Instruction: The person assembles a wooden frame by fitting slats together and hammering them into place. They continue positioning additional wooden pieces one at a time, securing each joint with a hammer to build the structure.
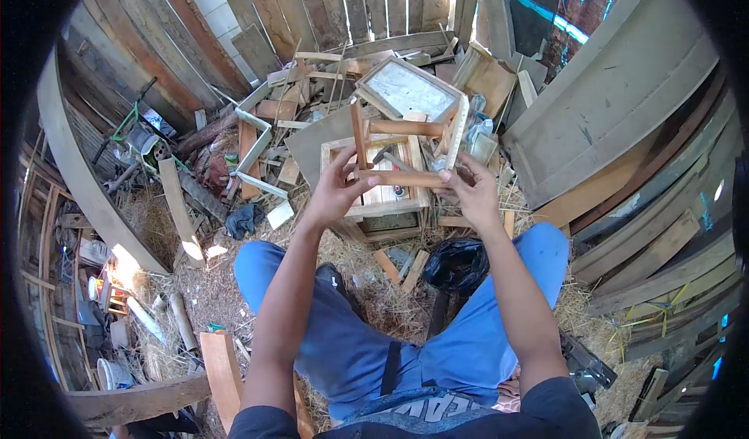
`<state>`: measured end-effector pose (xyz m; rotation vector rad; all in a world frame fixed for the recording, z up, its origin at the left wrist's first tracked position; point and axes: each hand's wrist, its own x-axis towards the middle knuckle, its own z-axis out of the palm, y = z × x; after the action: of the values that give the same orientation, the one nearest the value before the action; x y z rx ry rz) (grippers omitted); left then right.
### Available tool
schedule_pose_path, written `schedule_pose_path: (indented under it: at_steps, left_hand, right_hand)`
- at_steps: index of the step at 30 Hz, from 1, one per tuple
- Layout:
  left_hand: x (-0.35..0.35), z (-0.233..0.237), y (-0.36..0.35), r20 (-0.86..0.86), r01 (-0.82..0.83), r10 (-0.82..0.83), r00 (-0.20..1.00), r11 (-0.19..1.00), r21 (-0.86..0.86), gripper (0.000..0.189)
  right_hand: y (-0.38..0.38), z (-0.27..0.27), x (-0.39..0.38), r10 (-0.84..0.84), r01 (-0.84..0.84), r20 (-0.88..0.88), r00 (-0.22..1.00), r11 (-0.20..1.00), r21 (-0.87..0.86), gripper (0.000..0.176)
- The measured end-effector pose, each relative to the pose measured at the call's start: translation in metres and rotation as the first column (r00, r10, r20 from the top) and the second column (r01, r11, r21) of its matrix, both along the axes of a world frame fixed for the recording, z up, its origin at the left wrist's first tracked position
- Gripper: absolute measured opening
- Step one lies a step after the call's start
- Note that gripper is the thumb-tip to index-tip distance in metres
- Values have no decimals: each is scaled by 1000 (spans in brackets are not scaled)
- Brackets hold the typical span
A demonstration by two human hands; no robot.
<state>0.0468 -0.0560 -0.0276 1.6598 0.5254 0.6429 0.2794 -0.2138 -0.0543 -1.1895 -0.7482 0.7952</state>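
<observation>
Left hand [334,192]: fingers closed on the left end of the small open frame of reddish-brown wooden slats [406,128]
Right hand [470,195]: fingers clamped on its right end
Frame: held up between both hands, above the pale wooden box [386,209]
Nearby: black plastic bag [456,263] beside the right knee

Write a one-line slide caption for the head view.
Seated among scrap timber, a person's left hand and right hand hold a small wooden frame above a wooden box.
</observation>
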Motion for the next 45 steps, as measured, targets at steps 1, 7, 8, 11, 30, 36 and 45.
schedule_pose_path:
  at_steps: [1,7,8,11,30,36,45]
  left_hand:
    - [0,1,-3,-3,1,-1,1000,1000,-4,71]
    - [2,-7,3,-39,-84,95,995,973,214,62]
    - [1,-8,4,-8,-72,75,997,975,208,61]
    - [0,-4,2,24,-47,44,999,983,176,58]
    - [3,0,-3,97,-23,19,995,999,42,43]
    - [1,1,-2,63,-38,38,997,999,5,45]
    - [3,-7,-8,104,-130,155,982,969,-212,35]
  right_hand:
    - [-3,7,-1,33,-37,-114,993,999,-33,50]
    - [-3,-6,9,94,-97,84,992,995,29,55]
    - [-3,-5,10,93,-96,83,992,995,28,55]
    - [-6,-1,12,149,-151,128,981,988,11,57]
    - [-7,5,7,120,-120,6,993,993,1,55]
    - [-8,6,7,120,-120,-41,992,993,7,54]
    - [0,-20,13,38,-20,231,972,997,-79,44]
